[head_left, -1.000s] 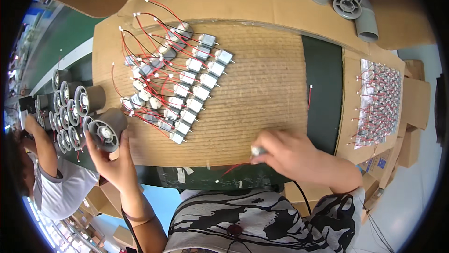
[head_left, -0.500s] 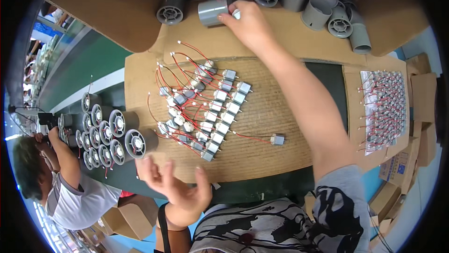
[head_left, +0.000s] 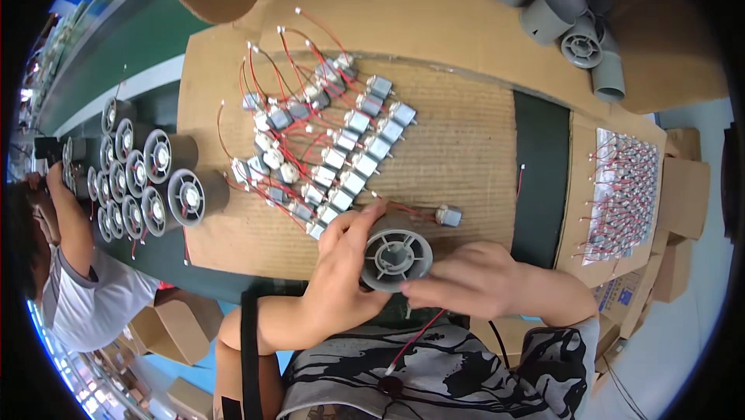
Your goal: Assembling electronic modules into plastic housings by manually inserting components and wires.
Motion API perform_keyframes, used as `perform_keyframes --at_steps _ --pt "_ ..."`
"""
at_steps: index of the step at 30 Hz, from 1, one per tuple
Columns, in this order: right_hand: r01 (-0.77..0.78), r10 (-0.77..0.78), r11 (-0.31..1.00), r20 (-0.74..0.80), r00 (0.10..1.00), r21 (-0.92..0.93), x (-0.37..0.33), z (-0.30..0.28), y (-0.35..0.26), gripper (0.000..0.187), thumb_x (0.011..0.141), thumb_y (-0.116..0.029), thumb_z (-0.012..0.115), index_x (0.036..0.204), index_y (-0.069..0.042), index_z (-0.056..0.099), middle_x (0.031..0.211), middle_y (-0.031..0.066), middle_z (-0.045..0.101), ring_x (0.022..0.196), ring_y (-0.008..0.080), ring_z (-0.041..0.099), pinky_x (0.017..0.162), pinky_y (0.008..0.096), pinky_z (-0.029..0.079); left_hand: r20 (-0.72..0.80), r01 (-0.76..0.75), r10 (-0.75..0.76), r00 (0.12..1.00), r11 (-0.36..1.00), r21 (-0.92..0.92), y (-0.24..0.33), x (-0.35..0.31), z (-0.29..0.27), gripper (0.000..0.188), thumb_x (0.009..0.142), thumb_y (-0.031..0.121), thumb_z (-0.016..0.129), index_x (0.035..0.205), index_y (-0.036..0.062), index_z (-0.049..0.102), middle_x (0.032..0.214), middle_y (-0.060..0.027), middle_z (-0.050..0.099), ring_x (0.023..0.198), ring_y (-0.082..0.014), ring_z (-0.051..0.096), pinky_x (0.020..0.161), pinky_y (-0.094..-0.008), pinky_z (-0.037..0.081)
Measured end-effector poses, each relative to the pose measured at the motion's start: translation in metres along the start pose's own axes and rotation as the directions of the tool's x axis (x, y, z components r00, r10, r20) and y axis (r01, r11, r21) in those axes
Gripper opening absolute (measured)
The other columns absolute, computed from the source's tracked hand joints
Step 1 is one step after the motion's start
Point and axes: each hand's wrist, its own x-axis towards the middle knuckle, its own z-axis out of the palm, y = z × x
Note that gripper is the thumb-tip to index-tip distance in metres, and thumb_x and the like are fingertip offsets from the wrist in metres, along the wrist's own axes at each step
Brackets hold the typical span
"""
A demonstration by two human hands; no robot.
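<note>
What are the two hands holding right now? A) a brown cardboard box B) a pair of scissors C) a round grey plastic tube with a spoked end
C: the left hand and right hand both grip the round grey plastic tube, its spoked end facing up.

Grey round fan housing (head_left: 396,252), spoked face up, between both hands.

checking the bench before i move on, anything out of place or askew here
One small motor lies alone on the cardboard mat, apart from the tidy rows of motors, right beside the grey housing held in both hands. Nothing looks spilled or damaged.
</note>
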Motion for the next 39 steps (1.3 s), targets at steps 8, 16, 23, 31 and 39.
perform_keyframes --at_steps 8,16,23,31,39 --pt "-0.494 0.488 0.819 0.097 0.867 0.294 0.002 -0.027 -0.001 0.018 0.064 -0.01 0.066 0.081 -0.005 0.062 0.076 0.0072 0.052 0.064 0.016 0.051 0.057 0.0261 0.041 -0.124 0.086 -0.096 0.988 0.993 -0.084 -0.006 -0.019 0.023 0.081 0.052 0.003 0.073 0.12 -0.003 0.028 0.103 -0.0144 0.048 0.093 -0.0304 0.04 0.081 -0.037 0.033" --pt "-0.346 0.35 0.919 -0.013 0.937 -0.188 0.004 -0.02 -0.019 0.018 0.056 -0.012 0.068 0.072 -0.01 0.061 0.058 0.0 0.043 0.045 0.0139 0.043 0.04 0.0253 0.032 -0.052 0.078 -0.087 0.995 0.985 -0.154 0.006 -0.035 0.027 0.108 0.061 0.006 0.067 0.123 0.0019 -0.022 0.12 -0.0286 0.027 0.111 -0.0383 0.028 0.092 -0.0426 0.023" --pt "-0.219 0.297 0.874 0.121 0.947 -0.433 0.014 -0.016 -0.037 0.02 0.058 -0.012 0.065 0.075 -0.004 0.058 0.058 0.0007 0.044 0.044 0.0137 0.042 0.039 0.024 0.031 -0.112 0.116 -0.137 0.984 0.978 -0.175 0.009 -0.036 0.029 0.094 0.061 0.003 0.07 0.127 -0.0047 0.002 0.115 -0.0241 0.041 0.098 -0.0322 0.045 0.08 -0.0334 0.039" --pt "-0.3 0.329 0.936 0.154 0.932 -0.183 0.01 -0.011 -0.033 0.021 0.059 -0.012 0.065 0.077 -0.004 0.058 0.059 0.0016 0.047 0.045 0.0157 0.046 0.039 0.026 0.034 -0.098 0.106 -0.136 0.986 0.958 -0.265 0.008 -0.041 0.027 0.073 0.064 -0.001 0.065 0.124 -0.0065 0.024 0.115 -0.0203 0.036 0.091 -0.0234 0.047 0.071 -0.0273 0.043" --pt "-0.256 0.34 0.913 0.245 0.908 -0.317 0.02 -0.012 -0.021 0.034 0.058 -0.015 0.062 0.09 -0.005 0.057 0.074 0.0052 0.049 0.063 0.0183 0.05 0.056 0.0271 0.039 -0.179 0.183 -0.208 0.962 0.972 -0.149 0.003 -0.034 0.016 0.015 0.068 -0.005 0.061 0.08 -0.003 0.053 0.078 -0.0134 0.053 0.065 -0.0227 0.052 0.054 -0.026 0.041"
